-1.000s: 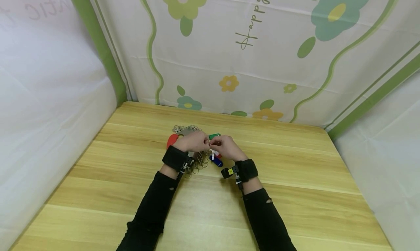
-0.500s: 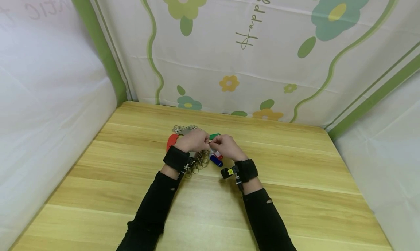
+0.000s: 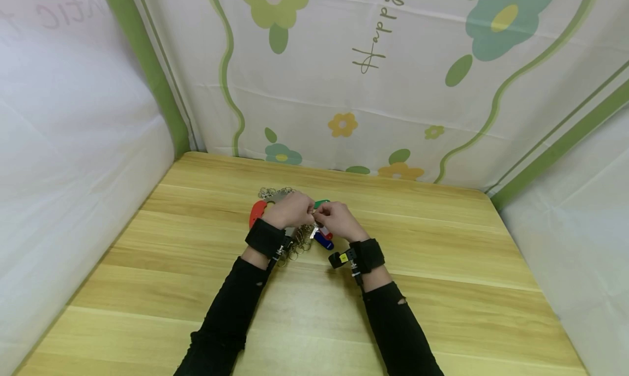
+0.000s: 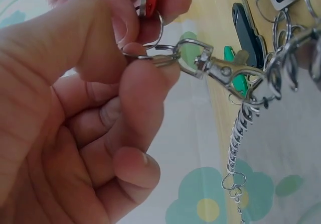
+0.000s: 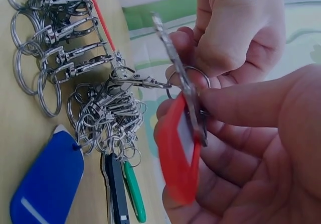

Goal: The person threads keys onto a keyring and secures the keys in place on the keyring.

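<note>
My left hand (image 3: 293, 209) pinches a metal split ring (image 4: 165, 59) between thumb and index finger. A swivel clasp (image 4: 225, 73) joins that ring to a metal chain (image 4: 238, 131). Close against it, my right hand (image 3: 340, 222) holds a red key tag (image 5: 175, 169) and a silver key (image 5: 173, 53), the thumb over their small ring (image 5: 200, 73). The fingertips of both hands meet at the two rings, which overlap in the left wrist view. In the head view the key's blade points down and left below the fingers.
Under and beside my left hand lies a heap of clasps and rings (image 5: 118, 116), with a red piece (image 3: 257, 211) to its left. A blue tag (image 5: 47, 179), a black key (image 5: 115, 189) and a green tag (image 5: 134, 191) lie nearby on the wooden table (image 3: 314, 321).
The key below my fingers hung nearly straight a second ago, was hardly visible half a second ago, and now slants to the left. Both hands have stayed almost in place.
</note>
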Demonstrator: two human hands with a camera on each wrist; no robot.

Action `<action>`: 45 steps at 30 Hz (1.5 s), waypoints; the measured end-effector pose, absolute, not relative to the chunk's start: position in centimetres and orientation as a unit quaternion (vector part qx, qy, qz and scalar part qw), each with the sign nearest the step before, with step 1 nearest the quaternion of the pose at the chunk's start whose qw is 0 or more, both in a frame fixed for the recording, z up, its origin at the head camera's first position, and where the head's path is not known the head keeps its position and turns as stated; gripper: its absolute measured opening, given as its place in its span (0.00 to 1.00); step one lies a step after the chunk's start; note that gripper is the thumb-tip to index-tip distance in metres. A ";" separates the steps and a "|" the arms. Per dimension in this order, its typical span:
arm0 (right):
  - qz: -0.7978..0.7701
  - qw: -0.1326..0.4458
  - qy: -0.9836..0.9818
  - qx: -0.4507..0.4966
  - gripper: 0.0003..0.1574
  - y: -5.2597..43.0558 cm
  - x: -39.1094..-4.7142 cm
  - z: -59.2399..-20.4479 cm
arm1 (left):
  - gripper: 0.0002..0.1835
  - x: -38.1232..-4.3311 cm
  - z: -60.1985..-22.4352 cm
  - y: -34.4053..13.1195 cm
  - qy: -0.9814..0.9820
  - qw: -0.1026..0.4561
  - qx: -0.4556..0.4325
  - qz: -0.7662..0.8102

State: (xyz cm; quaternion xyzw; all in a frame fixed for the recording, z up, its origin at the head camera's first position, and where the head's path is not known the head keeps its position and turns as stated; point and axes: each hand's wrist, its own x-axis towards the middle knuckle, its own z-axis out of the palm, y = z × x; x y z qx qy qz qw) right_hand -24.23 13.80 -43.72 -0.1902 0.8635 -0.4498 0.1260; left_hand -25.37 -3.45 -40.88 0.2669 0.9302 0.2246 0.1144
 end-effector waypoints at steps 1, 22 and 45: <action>-0.451 0.126 0.863 -0.190 0.14 13.8 -24.2 -43.7 | 0.18 -25.4 -40.9 -3.4 0.931 0.113 0.268 0.223; -0.433 0.122 0.871 -0.196 0.16 13.5 -24.1 -43.8 | 0.21 -25.2 -41.2 -2.9 0.939 0.087 0.283 0.173; -0.458 0.109 0.868 -0.157 0.18 13.9 -24.2 -43.9 | 0.12 -25.3 -40.9 -3.7 0.924 0.130 0.288 0.215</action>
